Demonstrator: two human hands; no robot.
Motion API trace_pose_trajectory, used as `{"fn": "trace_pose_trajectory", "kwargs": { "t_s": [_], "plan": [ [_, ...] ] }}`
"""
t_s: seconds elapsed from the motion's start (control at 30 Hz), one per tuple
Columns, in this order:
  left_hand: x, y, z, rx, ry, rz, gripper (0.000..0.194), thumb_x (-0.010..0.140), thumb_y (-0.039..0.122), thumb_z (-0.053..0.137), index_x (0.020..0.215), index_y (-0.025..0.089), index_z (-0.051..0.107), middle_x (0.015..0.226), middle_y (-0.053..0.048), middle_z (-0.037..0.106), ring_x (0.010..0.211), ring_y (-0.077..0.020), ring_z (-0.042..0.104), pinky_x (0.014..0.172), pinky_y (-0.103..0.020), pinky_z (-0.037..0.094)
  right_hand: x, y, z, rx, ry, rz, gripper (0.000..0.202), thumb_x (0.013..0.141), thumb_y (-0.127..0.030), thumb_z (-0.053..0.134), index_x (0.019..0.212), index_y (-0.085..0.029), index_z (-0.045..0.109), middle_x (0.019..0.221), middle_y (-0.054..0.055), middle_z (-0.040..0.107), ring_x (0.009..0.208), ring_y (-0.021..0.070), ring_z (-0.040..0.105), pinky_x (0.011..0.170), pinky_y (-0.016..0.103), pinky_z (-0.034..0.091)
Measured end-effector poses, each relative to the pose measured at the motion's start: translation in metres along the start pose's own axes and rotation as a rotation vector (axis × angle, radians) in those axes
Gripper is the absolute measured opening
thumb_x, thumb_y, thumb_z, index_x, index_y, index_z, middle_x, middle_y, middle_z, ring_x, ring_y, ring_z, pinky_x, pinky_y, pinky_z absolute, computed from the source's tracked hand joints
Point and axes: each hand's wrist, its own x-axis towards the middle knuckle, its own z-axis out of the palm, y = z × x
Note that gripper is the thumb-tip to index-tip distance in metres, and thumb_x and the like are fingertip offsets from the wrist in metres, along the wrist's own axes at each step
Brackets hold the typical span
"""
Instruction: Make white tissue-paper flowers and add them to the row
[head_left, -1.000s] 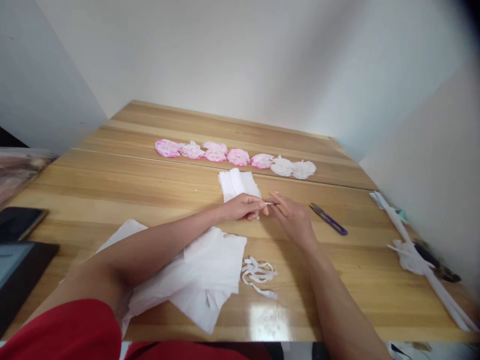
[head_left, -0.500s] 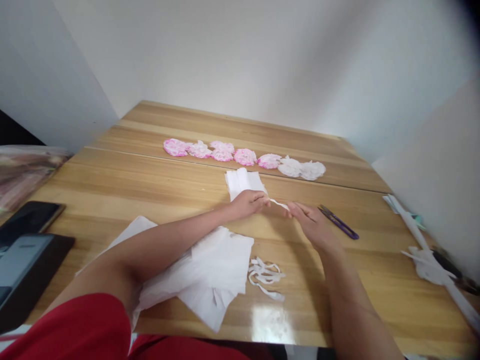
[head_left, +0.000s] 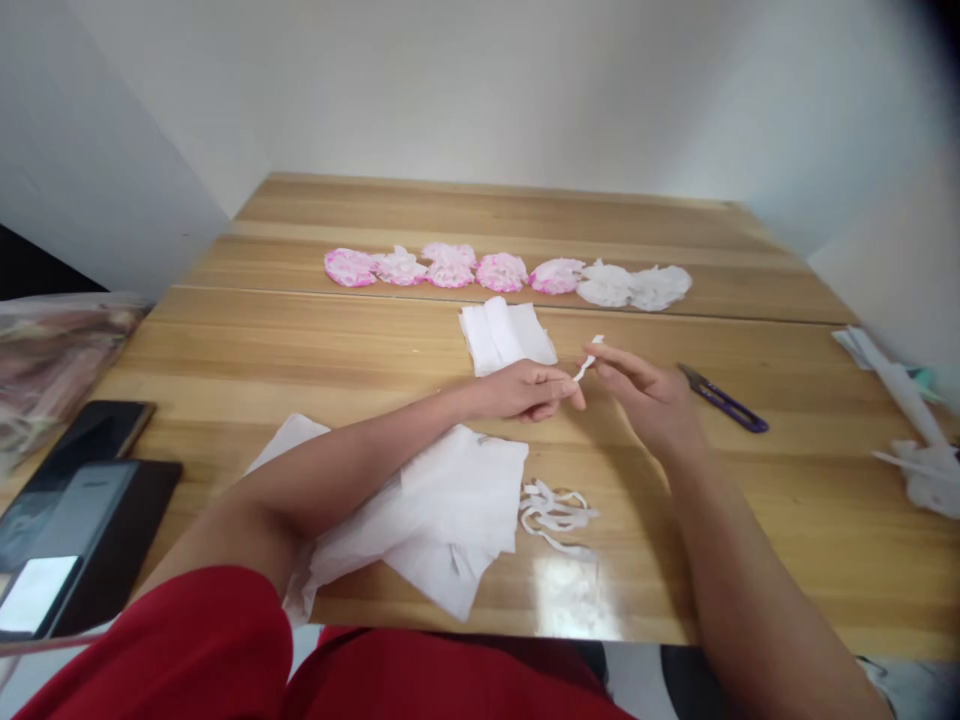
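Note:
A thin, twisted white strip [head_left: 583, 369] stretches between my two hands above the table. My left hand [head_left: 529, 390] is closed, pinching the strip's lower end between thumb and fingers. At the upper part of the strip, the thumb and index finger of my right hand [head_left: 654, 402] close on it, and a short end sticks up past them. Just behind my left hand lies a small stack of folded white paper [head_left: 506, 335]. Larger white sheets [head_left: 465, 500] spread under my left forearm, and a tangle of loose white strips [head_left: 555, 508] lies beside them.
Purple-handled thread snips [head_left: 724, 398] lie right of my right hand. A row of pink-edged and white paper flowers [head_left: 502, 271] runs along the back. Phones [head_left: 94, 440] and a plastic bag [head_left: 60, 360] are at the left; white rolled material [head_left: 892, 385] is at the right.
The strip has gone from stretched nearly level to slanting upward, with its top end now showing. My hands have come closer together, and the right fingers have risen. The camera view has shifted.

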Motion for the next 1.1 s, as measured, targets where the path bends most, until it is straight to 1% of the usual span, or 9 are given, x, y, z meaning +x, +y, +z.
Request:
{"fn": "trace_pose_trajectory", "kwargs": {
  "t_s": [0.07,0.17,0.4,0.5,0.6,0.7,0.8,0.93,1.1],
  "plan": [
    [0.001,-0.001,0.000,-0.021,-0.002,-0.029,0.041,0.094,0.049,0.044,0.097,0.012,0.060,0.056,0.006,0.044,0.045,-0.0050,0.036,0.046,-0.019,0.028,0.003,0.004,-0.003,-0.247,0.001,-0.097,0.018,0.081,-0.036,0.065,0.094,-0.028,0.074,0.098,0.004,0.076,0.097,0.0267,0.068,0.091,0.044,0.050],
    [0.002,-0.001,-0.001,-0.050,0.000,-0.037,0.040,0.093,0.049,0.045,0.096,0.012,0.061,0.056,0.006,0.045,0.045,-0.0051,0.037,0.045,-0.018,0.028,0.005,0.010,-0.005,-0.413,0.003,-0.215,0.010,0.082,-0.034,0.064,0.082,-0.027,0.070,0.087,0.004,0.075,0.086,0.0252,0.068,0.082,0.041,0.052],
    [0.003,0.000,-0.003,-0.219,0.071,-0.042,0.029,0.095,0.033,0.041,0.082,0.012,0.057,0.048,0.007,0.041,0.040,-0.0047,0.034,0.045,-0.018,0.029,-0.001,0.000,-0.003,-0.447,0.228,-0.345,0.009,0.088,-0.032,0.060,0.091,-0.026,0.067,0.089,0.004,0.073,0.085,0.0231,0.068,0.080,0.040,0.053],
    [0.003,0.003,-0.005,-0.280,0.117,-0.084,0.029,0.095,0.030,0.038,0.078,0.014,0.054,0.046,0.007,0.038,0.039,-0.0048,0.033,0.044,-0.018,0.028,-0.006,-0.008,-0.002,-0.437,0.302,-0.477,0.009,0.089,-0.027,0.060,0.095,-0.027,0.067,0.092,0.004,0.073,0.089,0.0232,0.069,0.083,0.041,0.053],
    [0.002,0.006,-0.004,-0.322,0.109,-0.145,0.030,0.095,0.032,0.038,0.076,0.015,0.053,0.045,0.007,0.036,0.038,-0.0047,0.031,0.042,-0.017,0.026,-0.005,-0.015,-0.001,-0.481,0.235,-0.672,0.024,0.088,-0.018,0.061,0.110,-0.028,0.064,0.109,0.006,0.072,0.107,0.0258,0.065,0.094,0.045,0.051],
    [0.000,0.008,-0.002,-0.331,0.022,-0.222,0.029,0.094,0.033,0.041,0.074,0.015,0.053,0.044,0.007,0.034,0.038,-0.0050,0.028,0.040,-0.017,0.024,-0.001,-0.017,0.000,-0.551,0.115,-0.770,0.031,0.087,-0.015,0.061,0.115,-0.027,0.063,0.126,0.008,0.066,0.127,0.0280,0.054,0.104,0.048,0.045],
    [0.000,0.009,-0.001,-0.333,-0.054,-0.266,0.028,0.092,0.032,0.042,0.073,0.015,0.054,0.043,0.007,0.034,0.038,-0.0055,0.028,0.039,-0.016,0.023,0.001,-0.012,-0.001,-0.562,0.010,-0.740,0.017,0.091,-0.018,0.057,0.100,-0.027,0.068,0.108,0.006,0.073,0.111,0.0248,0.064,0.093,0.042,0.051],
    [0.001,0.008,-0.002,-0.351,0.002,-0.233,0.031,0.094,0.033,0.040,0.073,0.015,0.055,0.043,0.006,0.035,0.038,-0.0054,0.029,0.040,-0.016,0.025,0.002,0.001,-0.003,-0.594,-0.054,-0.570,0.016,0.094,-0.027,0.052,0.089,-0.025,0.067,0.078,0.004,0.073,0.072,0.0196,0.067,0.067,0.034,0.051],
    [0.002,0.006,-0.005,-0.390,0.050,-0.214,0.032,0.095,0.033,0.040,0.072,0.015,0.054,0.042,0.006,0.035,0.037,-0.0050,0.029,0.041,-0.015,0.028,0.000,0.006,0.000,-0.508,-0.048,-0.426,0.012,0.093,-0.028,0.052,0.096,-0.023,0.064,0.086,0.004,0.072,0.071,0.0187,0.066,0.066,0.032,0.050]
  ]
}}
